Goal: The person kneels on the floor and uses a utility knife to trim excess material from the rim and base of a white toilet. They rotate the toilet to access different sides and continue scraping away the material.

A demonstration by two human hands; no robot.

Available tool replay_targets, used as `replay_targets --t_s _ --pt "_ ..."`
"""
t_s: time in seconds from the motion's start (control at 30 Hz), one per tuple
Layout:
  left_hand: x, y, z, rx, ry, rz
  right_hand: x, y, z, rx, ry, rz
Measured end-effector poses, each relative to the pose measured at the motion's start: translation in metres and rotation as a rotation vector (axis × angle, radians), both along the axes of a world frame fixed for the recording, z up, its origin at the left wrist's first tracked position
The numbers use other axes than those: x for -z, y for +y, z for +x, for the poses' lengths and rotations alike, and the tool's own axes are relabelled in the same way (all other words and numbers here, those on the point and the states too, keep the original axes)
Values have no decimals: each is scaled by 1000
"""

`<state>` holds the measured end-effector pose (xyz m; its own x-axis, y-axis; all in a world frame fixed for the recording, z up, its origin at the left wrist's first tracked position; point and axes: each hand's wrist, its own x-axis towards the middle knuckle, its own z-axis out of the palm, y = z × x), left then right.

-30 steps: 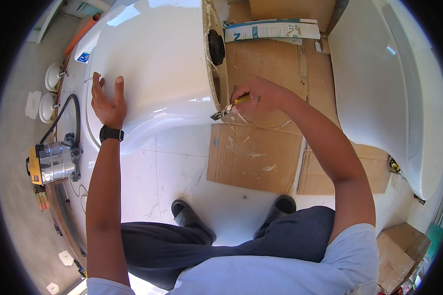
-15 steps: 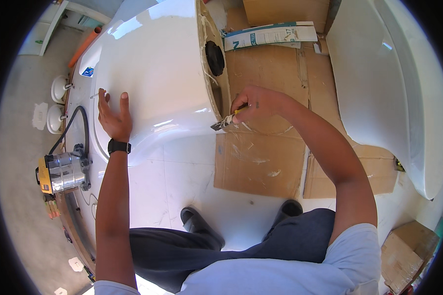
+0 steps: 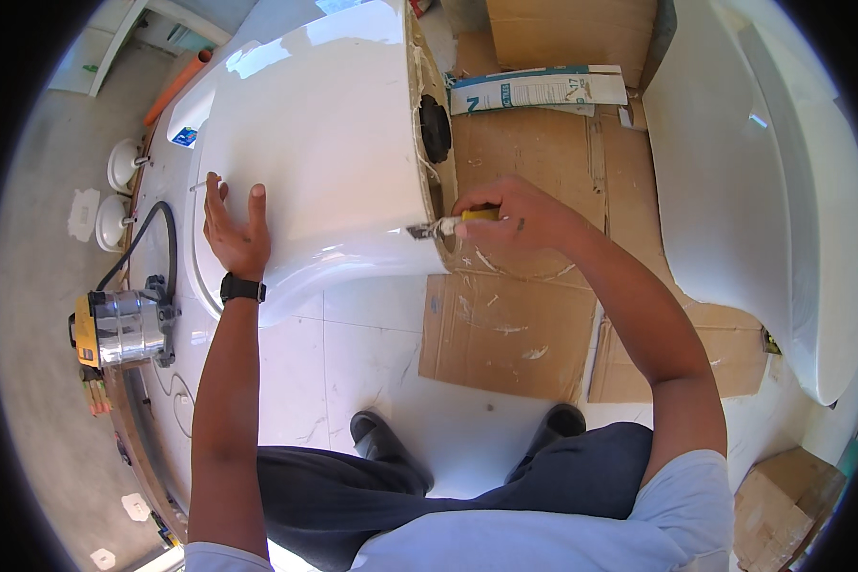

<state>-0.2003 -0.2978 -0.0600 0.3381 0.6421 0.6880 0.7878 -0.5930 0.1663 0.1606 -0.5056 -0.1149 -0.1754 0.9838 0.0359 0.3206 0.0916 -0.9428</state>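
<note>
A large glossy white fixture (image 3: 305,133) fills the upper left, its rough open edge facing right with a black round outlet (image 3: 435,129) inside. My left hand (image 3: 238,229) rests on its surface, a thin white stick (image 3: 199,186), apparently a cigarette, between the fingers. Near the lower corner of the open edge, my right hand (image 3: 513,212) grips a yellow-handled flat-bladed tool (image 3: 443,227). White residue coats the metal part, and the blade points left over the fixture's surface. Whether it is a scraper or a knife I cannot tell.
Flattened cardboard (image 3: 505,334) covers the floor, with a printed strip (image 3: 539,91) on it. Another white fixture (image 3: 734,172) stands at right. A yellow and steel vacuum cleaner (image 3: 124,329) with a black hose is at left; a cardboard box (image 3: 782,505) is at lower right.
My right hand has tilted and lifted the tool from below the fixture's corner to over its surface. My left hand stays on the fixture. The whole view has shifted slightly.
</note>
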Motion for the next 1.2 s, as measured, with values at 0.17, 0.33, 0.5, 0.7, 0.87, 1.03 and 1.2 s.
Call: replay_targets --t_s 0.17,0.33,0.5,0.7,0.87,1.03,1.2 --pt "-2 -1 0 -22 2 -19 -3 12 15 107 24 26" --pt "-3 -1 1 -42 13 -31 -9 2 1 -109 -82 21" --pt "-2 -2 0 -37 19 -9 -32 28 16 190 -77 -23" --pt "-3 -1 0 -62 59 -6 -25 25 9 -14 -31 18" --pt "-4 -2 2 -43 52 -17 -15 32 21 213 283 -137" --pt "-5 -4 3 -60 100 -10 -15 45 54 256 236 -71" --pt "-7 -5 5 -55 142 6 -10 78 57 391 206 -33"
